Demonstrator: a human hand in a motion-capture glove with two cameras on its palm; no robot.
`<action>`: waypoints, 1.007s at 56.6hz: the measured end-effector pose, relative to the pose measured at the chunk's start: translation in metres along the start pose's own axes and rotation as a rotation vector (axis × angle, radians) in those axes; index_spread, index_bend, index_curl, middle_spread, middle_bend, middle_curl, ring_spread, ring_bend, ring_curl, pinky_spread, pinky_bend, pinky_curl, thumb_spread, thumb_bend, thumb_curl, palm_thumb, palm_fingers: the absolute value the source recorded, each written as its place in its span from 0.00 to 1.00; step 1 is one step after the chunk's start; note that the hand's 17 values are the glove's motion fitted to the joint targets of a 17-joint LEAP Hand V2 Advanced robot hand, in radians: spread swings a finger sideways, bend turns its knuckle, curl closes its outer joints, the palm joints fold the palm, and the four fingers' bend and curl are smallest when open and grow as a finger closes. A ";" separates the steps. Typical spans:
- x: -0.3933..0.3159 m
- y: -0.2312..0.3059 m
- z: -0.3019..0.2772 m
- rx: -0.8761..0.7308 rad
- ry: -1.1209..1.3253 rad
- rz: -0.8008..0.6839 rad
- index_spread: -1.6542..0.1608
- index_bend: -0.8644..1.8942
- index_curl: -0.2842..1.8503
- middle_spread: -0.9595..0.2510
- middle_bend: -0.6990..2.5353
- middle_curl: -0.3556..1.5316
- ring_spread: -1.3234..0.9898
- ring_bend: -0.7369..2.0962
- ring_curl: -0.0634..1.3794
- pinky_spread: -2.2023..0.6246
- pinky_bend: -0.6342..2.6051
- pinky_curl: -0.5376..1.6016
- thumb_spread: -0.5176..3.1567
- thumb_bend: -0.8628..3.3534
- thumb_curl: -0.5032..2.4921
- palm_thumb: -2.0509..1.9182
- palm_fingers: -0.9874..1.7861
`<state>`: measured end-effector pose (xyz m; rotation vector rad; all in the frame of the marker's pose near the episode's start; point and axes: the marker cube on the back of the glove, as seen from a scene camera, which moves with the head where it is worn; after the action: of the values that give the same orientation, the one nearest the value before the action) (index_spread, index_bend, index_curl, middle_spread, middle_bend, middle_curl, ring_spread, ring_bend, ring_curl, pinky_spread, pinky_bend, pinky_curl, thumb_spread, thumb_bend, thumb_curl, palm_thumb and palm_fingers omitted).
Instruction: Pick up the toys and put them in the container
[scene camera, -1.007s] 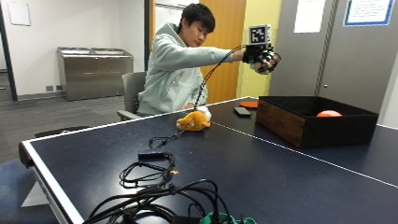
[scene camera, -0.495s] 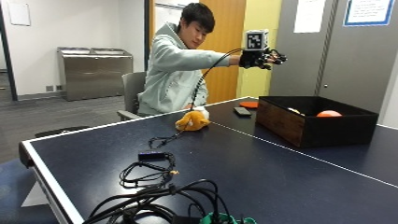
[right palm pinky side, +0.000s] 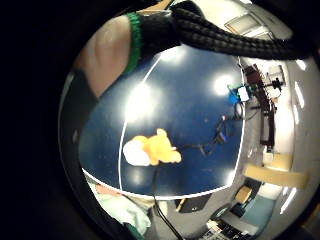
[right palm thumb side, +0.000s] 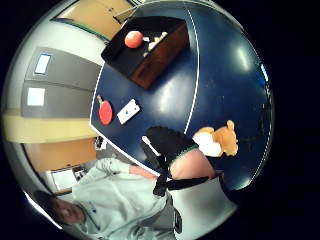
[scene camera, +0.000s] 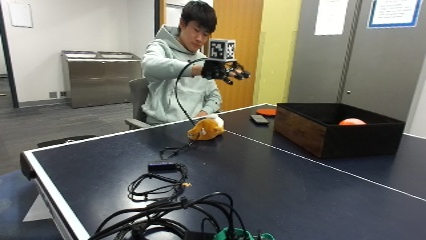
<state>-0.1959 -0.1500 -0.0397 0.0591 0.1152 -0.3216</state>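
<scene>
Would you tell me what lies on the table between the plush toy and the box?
Only bare table with its white line, between toy and box, in the outside view.

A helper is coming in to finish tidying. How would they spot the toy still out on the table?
On the dark blue table, look near the person's edge, left of the dark box. There lies a plush toy, orange-yellow with white, the only soft thing there.

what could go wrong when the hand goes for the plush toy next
1. A cable hangs from the raised hand down past the plush toy; reaching down could snag it or drag the toy.
2. The toy lies near the table edge, so a nudge might push it off.
3. The box has tall walls; a low carry might clip one.
</scene>
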 end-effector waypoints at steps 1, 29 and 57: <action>0.003 0.006 0.007 -0.012 -0.009 -0.008 0.78 0.37 0.24 0.79 0.25 0.33 0.59 0.31 0.20 0.81 0.48 0.40 0.44 0.20 0.30 0.52 0.28; 0.075 0.050 0.196 -0.316 -0.085 0.083 0.74 0.42 0.29 0.80 0.23 0.27 0.59 0.38 0.19 0.81 0.51 0.42 0.45 0.21 0.29 0.55 0.39; 0.052 0.026 0.177 -0.379 -0.123 0.018 0.71 0.41 0.32 0.60 0.44 0.40 0.44 0.68 0.41 0.65 0.54 0.46 0.38 0.23 0.38 0.67 0.79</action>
<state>-0.1201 -0.1554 0.1301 -0.3342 0.0519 -0.2800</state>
